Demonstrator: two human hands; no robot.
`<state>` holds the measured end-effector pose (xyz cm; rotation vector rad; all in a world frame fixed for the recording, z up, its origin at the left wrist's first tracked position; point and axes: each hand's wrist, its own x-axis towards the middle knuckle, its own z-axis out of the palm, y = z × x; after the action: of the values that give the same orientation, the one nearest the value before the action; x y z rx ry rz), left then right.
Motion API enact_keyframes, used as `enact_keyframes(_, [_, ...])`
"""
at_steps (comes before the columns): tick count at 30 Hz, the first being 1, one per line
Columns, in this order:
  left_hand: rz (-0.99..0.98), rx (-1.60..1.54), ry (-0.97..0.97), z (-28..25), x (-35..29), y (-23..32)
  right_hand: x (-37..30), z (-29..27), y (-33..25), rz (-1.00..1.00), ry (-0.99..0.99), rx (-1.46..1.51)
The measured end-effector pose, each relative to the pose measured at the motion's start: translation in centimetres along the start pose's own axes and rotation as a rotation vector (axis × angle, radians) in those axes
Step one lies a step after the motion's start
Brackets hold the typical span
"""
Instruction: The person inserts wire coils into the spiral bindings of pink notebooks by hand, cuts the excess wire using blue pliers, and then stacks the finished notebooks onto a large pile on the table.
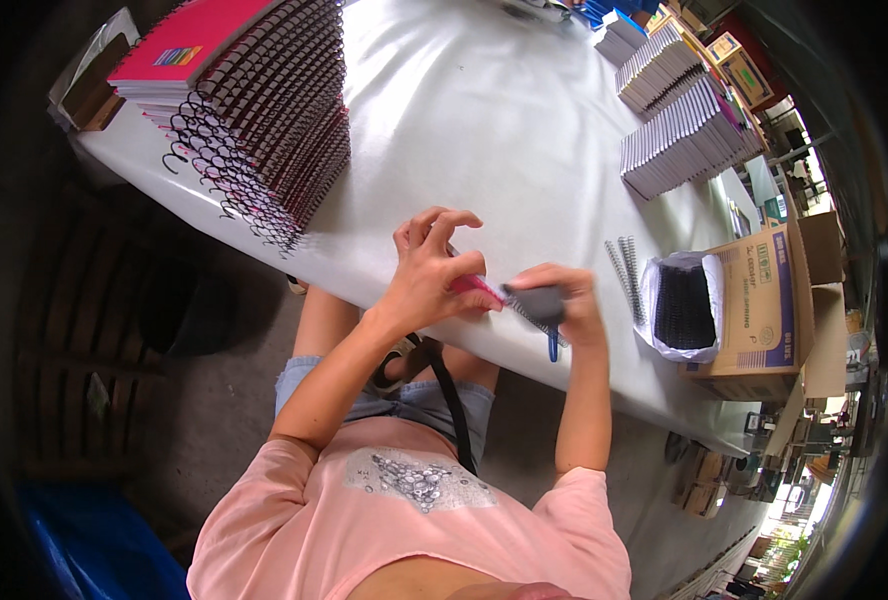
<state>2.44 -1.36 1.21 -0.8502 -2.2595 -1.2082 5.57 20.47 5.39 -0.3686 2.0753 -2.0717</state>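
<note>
Head view: at the near edge of the white bench, the left hand closes its grip on a pink notebook. Just beside it, the right hand closes on a dark, blue-handled tool that meets the notebook's edge. A tall stack of spiral-bound notebooks stands far left; an open box of black coils sits right.

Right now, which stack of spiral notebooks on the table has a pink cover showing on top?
The tall stack of notebooks at the table's left end. Its top cover is bright pink; the stacks at the far right show only grey-white page edges.
</note>
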Motion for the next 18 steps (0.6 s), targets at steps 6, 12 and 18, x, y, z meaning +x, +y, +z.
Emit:
enact_keyframes(6, [0.038,-0.026,-0.008,-0.3,0.0,-0.3,0.4,0.8,1.8,-0.216,0.028,0.026])
enact_keyframes(12, [0.011,-0.038,-0.045,-0.7,0.3,-0.3,0.2,1.4,1.0,-0.326,0.045,-0.028])
enact_keyframes(18, [0.045,-0.035,0.065,-0.7,0.8,-1.6,1.1,1.3,0.7,-0.207,0.162,-0.112])
